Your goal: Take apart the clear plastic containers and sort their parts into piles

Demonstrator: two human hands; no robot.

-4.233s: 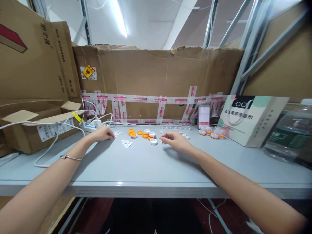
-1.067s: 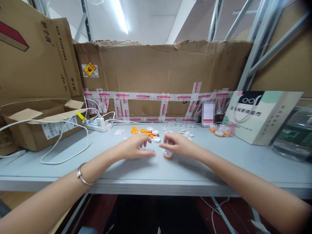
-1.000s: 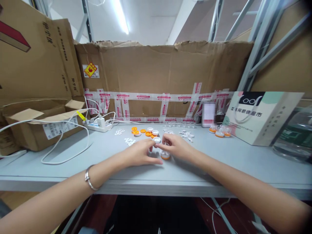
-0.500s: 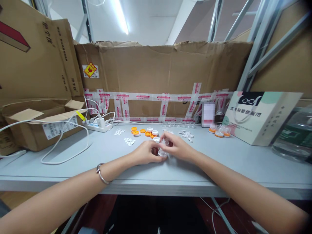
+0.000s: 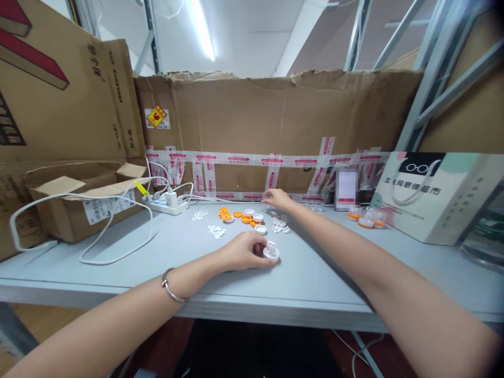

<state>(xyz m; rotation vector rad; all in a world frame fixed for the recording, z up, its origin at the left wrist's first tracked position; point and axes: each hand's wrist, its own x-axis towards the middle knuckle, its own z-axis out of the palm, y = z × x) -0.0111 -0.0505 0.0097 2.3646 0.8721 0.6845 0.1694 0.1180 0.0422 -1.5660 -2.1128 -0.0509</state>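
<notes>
My left hand [image 5: 246,252] rests on the table with its fingers closed on a white round cap [image 5: 271,254]. A small clear plastic piece stands up in the middle of this cap. My right hand [image 5: 279,199] is stretched to the back of the table, fingers bent and apart, over the left end of a row of clear plastic covers [image 5: 309,198]. Just below it lies a pile of small clear pieces [image 5: 280,225]. A loose white cap [image 5: 260,229] sits beyond my left hand, near several orange and white caps [image 5: 246,219].
Small white pieces [image 5: 217,231] lie in piles at the left. A phone [image 5: 346,189] stands at the back, beside clear-topped orange pieces [image 5: 366,223] and a paper bag [image 5: 417,199]. On the left are a power strip [image 5: 169,208], a looping white cable [image 5: 147,239] and an open carton [image 5: 59,218].
My right hand has left my left hand and moved back to the clear covers. My left hand still holds the white cap, now more visible. The view has shifted slightly left.
</notes>
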